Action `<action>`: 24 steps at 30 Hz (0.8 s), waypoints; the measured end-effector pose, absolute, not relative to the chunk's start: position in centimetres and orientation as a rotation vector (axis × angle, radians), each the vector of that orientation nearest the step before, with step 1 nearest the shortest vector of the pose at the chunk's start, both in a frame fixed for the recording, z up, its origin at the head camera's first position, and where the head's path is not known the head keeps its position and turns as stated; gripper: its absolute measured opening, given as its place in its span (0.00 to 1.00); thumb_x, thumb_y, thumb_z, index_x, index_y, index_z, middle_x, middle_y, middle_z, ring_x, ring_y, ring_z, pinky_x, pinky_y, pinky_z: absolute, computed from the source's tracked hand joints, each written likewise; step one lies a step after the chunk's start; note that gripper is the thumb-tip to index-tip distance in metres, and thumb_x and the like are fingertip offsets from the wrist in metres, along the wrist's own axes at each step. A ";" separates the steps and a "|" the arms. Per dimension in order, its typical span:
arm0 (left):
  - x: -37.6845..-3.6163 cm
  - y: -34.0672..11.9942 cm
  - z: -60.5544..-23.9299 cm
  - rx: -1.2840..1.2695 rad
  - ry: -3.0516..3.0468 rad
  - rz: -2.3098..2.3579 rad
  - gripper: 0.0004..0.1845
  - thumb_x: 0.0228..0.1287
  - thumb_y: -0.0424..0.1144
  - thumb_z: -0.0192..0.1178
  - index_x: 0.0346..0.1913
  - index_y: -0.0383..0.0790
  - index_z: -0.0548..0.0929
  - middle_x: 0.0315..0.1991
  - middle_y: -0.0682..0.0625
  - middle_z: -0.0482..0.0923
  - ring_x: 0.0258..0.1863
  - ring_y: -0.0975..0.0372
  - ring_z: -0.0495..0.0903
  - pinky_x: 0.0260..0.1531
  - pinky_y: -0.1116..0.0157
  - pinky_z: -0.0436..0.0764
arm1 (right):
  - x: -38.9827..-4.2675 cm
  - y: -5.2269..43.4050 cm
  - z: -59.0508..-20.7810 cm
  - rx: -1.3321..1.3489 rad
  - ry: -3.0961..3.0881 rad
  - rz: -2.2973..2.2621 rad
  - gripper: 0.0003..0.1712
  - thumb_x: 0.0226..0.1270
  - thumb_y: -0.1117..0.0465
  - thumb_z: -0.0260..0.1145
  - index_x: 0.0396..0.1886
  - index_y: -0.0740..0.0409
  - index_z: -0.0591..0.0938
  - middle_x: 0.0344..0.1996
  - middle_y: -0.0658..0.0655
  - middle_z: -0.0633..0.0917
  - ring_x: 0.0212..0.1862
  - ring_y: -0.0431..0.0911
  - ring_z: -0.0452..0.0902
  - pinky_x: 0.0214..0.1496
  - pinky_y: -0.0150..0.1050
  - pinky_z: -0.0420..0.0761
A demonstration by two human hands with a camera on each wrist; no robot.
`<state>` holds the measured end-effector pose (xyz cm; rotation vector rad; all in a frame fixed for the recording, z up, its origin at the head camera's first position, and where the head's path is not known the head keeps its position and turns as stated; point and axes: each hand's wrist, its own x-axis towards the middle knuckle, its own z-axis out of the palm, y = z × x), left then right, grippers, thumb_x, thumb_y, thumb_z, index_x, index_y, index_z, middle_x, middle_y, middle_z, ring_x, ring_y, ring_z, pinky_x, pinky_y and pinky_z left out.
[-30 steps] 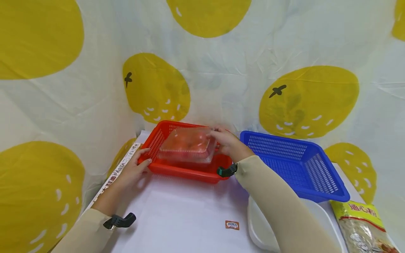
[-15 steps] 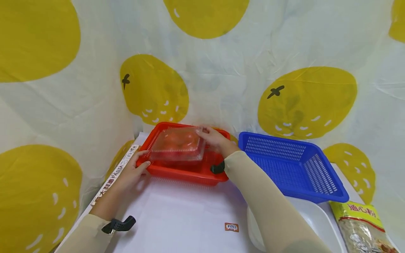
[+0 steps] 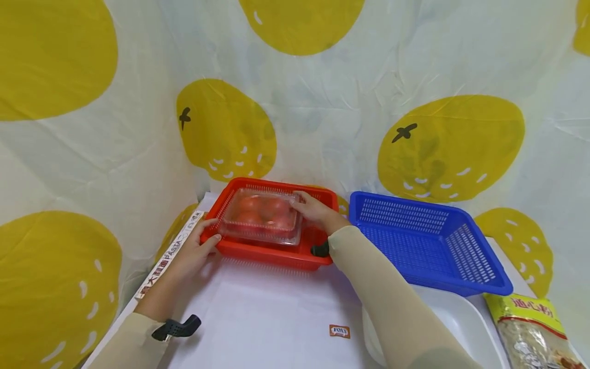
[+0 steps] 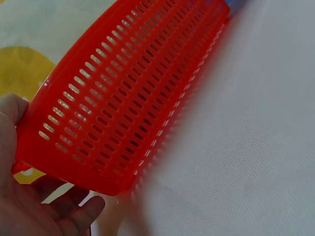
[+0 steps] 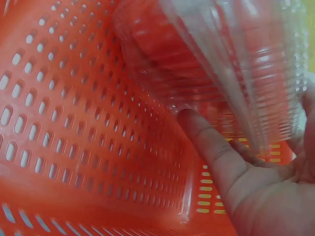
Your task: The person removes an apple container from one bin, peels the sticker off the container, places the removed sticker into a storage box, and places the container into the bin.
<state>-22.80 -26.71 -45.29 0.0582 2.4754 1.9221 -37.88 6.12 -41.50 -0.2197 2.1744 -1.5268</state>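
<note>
Right hand grips the thin, crushable clear plastic clamshell of tomatoes by its stiffer rim; left hand grasps the slotted red plastic basket.

Looks like a staged tabletop set w/ kitchen goods, not a real kitchen: lemon-print sheet hung as backdrop, white table, red basket & blue basket, pasta box, macaroni bag.
</note>
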 end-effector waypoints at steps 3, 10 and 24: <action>-22.9 -26.8 -45.4 0.072 2.511 1.918 0.29 0.73 0.44 0.54 0.73 0.49 0.59 0.66 0.39 0.61 0.48 0.48 0.76 0.49 0.47 0.79 | -38.0 5.9 -41.7 -0.197 2.178 -1.496 0.39 0.69 0.42 0.60 0.75 0.39 0.54 0.60 0.54 0.71 0.60 0.54 0.70 0.54 0.54 0.78; -22.7 -27.0 -45.3 -0.044 2.496 1.886 0.29 0.73 0.47 0.54 0.73 0.55 0.59 0.65 0.39 0.61 0.47 0.44 0.77 0.46 0.48 0.81 | -38.0 5.5 -41.5 -0.173 2.360 -1.405 0.39 0.68 0.36 0.57 0.75 0.38 0.57 0.65 0.54 0.69 0.65 0.55 0.65 0.62 0.59 0.70; -22.7 -27.5 -44.3 -0.030 2.860 1.632 0.27 0.72 0.45 0.53 0.72 0.47 0.64 0.68 0.38 0.60 0.62 0.45 0.64 0.58 0.45 0.70 | -34.7 9.1 -35.3 -0.095 2.181 -1.988 0.32 0.73 0.42 0.54 0.70 0.52 0.66 0.68 0.61 0.67 0.67 0.58 0.64 0.64 0.55 0.69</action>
